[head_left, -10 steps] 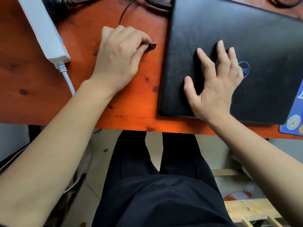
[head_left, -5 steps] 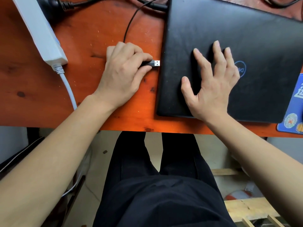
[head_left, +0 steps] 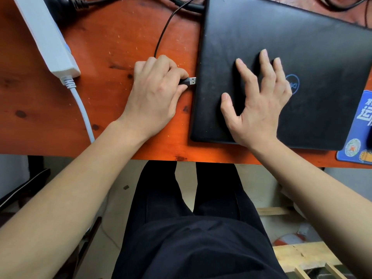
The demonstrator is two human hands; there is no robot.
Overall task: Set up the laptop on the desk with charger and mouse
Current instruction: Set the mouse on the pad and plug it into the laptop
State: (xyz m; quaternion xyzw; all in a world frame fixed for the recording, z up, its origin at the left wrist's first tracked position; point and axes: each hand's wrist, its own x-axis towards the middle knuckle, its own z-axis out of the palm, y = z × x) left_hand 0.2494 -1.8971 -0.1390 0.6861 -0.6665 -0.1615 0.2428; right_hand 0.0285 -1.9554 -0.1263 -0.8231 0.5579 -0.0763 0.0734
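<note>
Across the orange wooden desk (head_left: 50,117) we have the black laptop (head_left: 291,37) lying closed, its near edge close to the desk's front edge. We judge it a stiff, fairly heavy slab with a smooth, dusty lid that could skate on the wood if pushed from the side. It is best steadied from above, which is what our right hand (head_left: 259,103) does. That hand lies on the left part of the lid with its fingers spread wide, holding nothing. A white power strip (head_left: 46,33) sits well to the left. A blue mouse pad (head_left: 360,125) lies just beside the laptop's right edge, and we cannot tell whether the dark shape at the frame's edge is the mouse. A thick charger lead (head_left: 191,6) meets the laptop's far left corner. Our left hand (head_left: 155,91) rests on the desk beside the laptop, thumb and forefinger pinching the black body of the USB plug (head_left: 192,81). The other fingers are curled. The thin cable (head_left: 163,33) running away from it looks limp and light, useless for pushing. So the grip belongs on the rigid moulded body behind the metal shell. The shell is small, hard and directional, and its tip sits just beside the laptop's left edge, apparently not yet seated.
</note>
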